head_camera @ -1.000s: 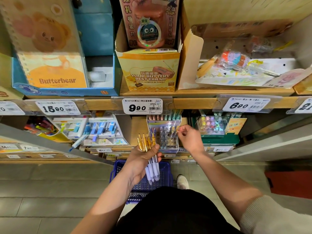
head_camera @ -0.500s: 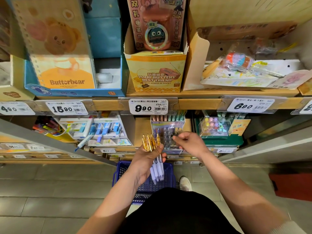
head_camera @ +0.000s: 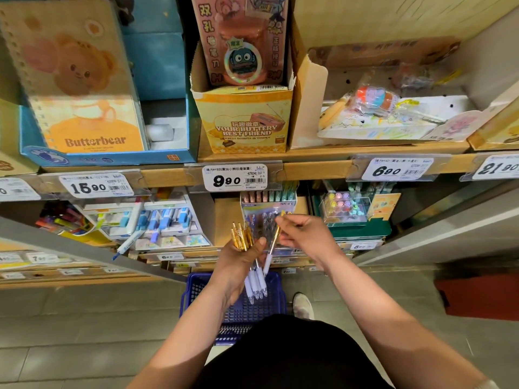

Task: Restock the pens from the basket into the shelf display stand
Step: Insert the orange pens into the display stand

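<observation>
- left hand (head_camera: 238,262), just below and left of the display stand (head_camera: 261,220): fingers are curled round a bundle of pens (head_camera: 242,239) and the thumb is laid across the barrels. the gold tops fan out above the thumb toward the stand, and the white grips hang out below the palm.
- risk here: the bundle looks loosely fanned, not squared up. drawing one pen out of it could drag its neighbours along, and they would slip down out of the palm.
- basket (head_camera: 196,293), on the floor straight below the stand: it sits under the dangling grips, so a dropped pen may land in it. one that skids sideways would hit the tiles instead.
- single pen (head_camera: 273,242), in front of the stand's lower face: it lies tilted, gold end up by the right fingertips, with its white grip close beside the bundle. i cannot tell if they touch.
- right hand (head_camera: 306,234), just right of the stand: thumb and forefinger pinch the pen's upper end, the other fingers loosely bent.
- risk here: a pinch that high lets the tip swing, so it could miss its slot or knock pens already standing there.
</observation>
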`<control>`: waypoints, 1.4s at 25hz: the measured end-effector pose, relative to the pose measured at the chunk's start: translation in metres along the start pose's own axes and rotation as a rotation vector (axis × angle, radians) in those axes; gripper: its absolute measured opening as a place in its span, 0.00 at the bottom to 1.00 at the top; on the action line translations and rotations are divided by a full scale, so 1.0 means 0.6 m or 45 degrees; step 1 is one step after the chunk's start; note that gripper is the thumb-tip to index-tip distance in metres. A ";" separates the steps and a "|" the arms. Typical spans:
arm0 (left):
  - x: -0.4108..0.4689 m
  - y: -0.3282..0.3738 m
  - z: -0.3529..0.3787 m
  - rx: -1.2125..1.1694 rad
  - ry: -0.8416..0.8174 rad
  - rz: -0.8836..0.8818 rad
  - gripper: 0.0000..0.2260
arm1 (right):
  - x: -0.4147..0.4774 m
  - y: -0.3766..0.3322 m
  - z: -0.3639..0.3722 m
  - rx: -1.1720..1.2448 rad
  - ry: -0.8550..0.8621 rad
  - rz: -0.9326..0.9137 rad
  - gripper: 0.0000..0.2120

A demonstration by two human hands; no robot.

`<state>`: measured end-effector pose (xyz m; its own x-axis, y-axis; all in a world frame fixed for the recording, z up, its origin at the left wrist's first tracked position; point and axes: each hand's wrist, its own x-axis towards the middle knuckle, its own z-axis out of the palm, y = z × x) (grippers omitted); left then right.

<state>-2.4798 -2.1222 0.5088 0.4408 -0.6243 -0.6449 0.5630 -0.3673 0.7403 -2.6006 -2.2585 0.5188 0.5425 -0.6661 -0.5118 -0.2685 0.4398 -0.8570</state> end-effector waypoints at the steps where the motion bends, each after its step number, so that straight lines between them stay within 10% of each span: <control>1: 0.002 -0.001 -0.002 -0.021 0.032 -0.024 0.17 | 0.009 0.001 -0.014 0.013 0.054 -0.016 0.10; 10: 0.003 -0.005 -0.012 -0.295 -0.005 -0.209 0.09 | 0.068 0.032 -0.061 -0.740 0.543 -0.463 0.05; 35: -0.012 0.004 -0.022 -0.269 0.005 -0.127 0.13 | 0.105 0.099 -0.018 -1.359 0.343 -0.287 0.08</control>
<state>-2.4727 -2.1092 0.5127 0.3777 -0.5896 -0.7140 0.7377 -0.2744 0.6168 -2.5908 -2.2805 0.4351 0.5100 -0.8305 -0.2241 -0.8001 -0.3624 -0.4779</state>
